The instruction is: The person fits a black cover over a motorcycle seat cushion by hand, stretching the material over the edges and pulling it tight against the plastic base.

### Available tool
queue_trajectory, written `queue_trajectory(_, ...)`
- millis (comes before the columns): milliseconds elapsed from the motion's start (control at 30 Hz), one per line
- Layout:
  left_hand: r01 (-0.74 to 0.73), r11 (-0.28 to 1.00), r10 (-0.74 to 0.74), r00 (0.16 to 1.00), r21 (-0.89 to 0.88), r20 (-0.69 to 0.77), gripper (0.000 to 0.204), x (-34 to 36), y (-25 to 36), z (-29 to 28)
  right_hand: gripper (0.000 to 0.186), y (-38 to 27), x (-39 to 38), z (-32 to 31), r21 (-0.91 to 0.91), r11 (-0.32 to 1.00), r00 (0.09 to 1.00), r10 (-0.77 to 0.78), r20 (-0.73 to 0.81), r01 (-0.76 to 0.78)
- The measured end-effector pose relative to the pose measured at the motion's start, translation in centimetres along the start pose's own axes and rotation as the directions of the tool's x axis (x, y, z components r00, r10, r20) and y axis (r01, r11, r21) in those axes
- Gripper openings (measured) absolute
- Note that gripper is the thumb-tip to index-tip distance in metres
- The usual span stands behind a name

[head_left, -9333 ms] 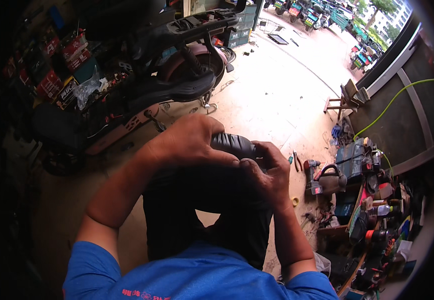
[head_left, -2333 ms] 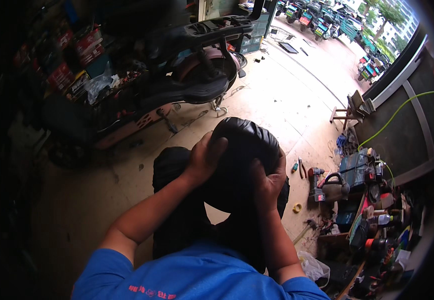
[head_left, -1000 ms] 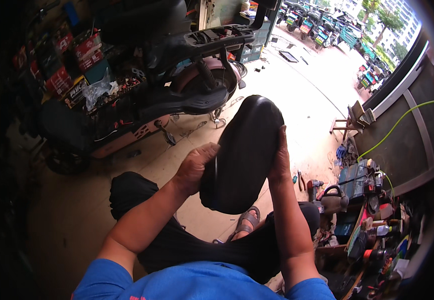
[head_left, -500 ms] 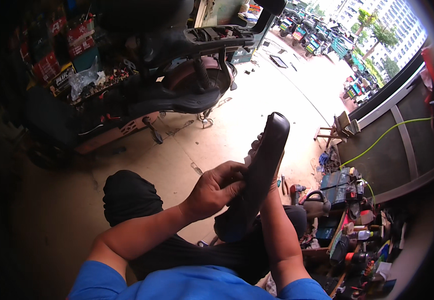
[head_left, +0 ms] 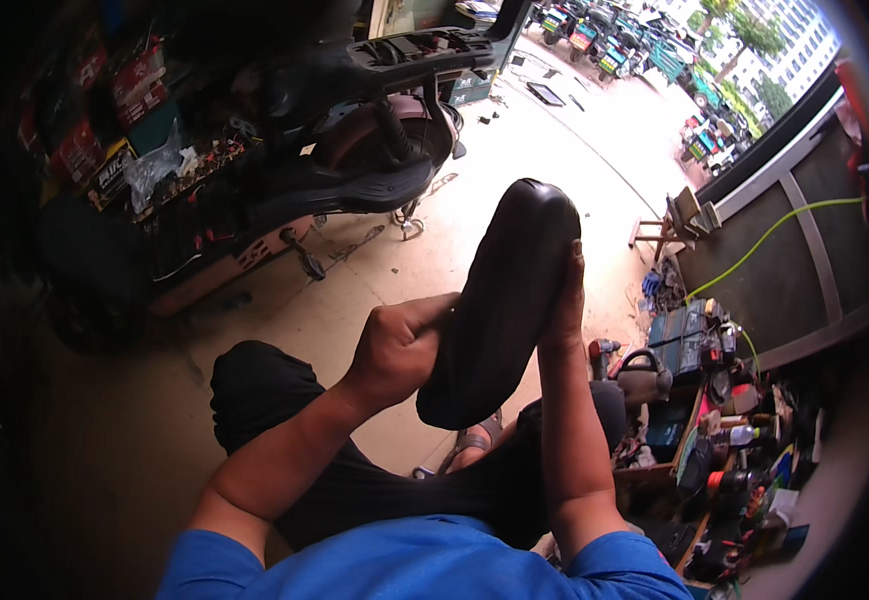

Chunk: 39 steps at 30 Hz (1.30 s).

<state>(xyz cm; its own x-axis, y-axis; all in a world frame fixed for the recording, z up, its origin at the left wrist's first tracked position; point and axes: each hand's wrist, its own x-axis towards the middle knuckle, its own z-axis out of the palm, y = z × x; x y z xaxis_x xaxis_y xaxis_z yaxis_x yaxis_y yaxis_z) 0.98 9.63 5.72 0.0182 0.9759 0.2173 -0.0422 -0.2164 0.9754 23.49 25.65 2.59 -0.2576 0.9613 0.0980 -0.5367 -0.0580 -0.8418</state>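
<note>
A long, rounded black padded piece [head_left: 499, 300], like a small seat, is held upright and slightly tilted in front of me, its smooth dark face toward the camera. My right hand [head_left: 564, 310] grips its right edge, with the fingertips near the upper part. My left hand [head_left: 394, 350] is at its left edge, fingers curled and one finger extended against or behind the edge; the tip is hidden. My black-trousered legs [head_left: 264, 400] are bent below it, and a sandaled foot [head_left: 479, 440] shows beneath.
An electric scooter [head_left: 354, 180] stands at the left beside stacked red boxes [head_left: 139, 85]. At the right are a drill [head_left: 604, 350], a kettle [head_left: 644, 378], toolboxes [head_left: 684, 330] and cluttered shelving [head_left: 714, 470]. A wooden stool [head_left: 654, 230] stands by the open doorway, where parked vehicles show outside.
The black piece has risen from my lap and, since half a second ago, turned from edge-on to show its broad face. My left hand has moved up along with it.
</note>
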Motion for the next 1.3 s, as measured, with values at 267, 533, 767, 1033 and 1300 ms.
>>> queue_trajectory(267, 0.146, 0.989, -0.145, 0.986, 0.008, -0.085, 0.077, 0.1, -0.2, 1.7, 0.044, -2.0, 0.0, 1.7, -0.179, 0.972, 0.984, -0.167, -0.062, 0.154)
queue_trajectory(533, 0.227, 0.945, -0.293, 0.909, -0.237, -0.295, 0.063, 1.0, -3.6, 3.3, 0.076, -1.4, 0.2, 2.9, -0.219, 0.970, 0.994, 0.111, -0.001, -0.108)
queue_trajectory(767, 0.123, 0.950, -0.257, 0.831, -0.288, -0.493, 0.066, 1.8, -4.5, 1.6, 0.091, 0.2, -0.5, 0.4, -0.741, 0.670, 0.993, -0.111, -0.041, 0.044)
queue_trajectory(1033, 0.144, 0.957, -0.259, 0.818, -0.252, -0.514, 0.062, 2.1, -5.0, 1.7, 0.058, 0.2, -3.7, 3.7, -0.799, 0.599, 0.997, 0.076, -0.003, -0.049)
queue_trajectory(1300, 0.089, 0.893, -0.211, 0.949, -0.441, -0.234, 0.077, 2.2, -3.5, 1.5, 0.074, -2.3, -4.4, 3.2, -0.277, 0.865, 0.894, 0.447, 0.045, -0.418)
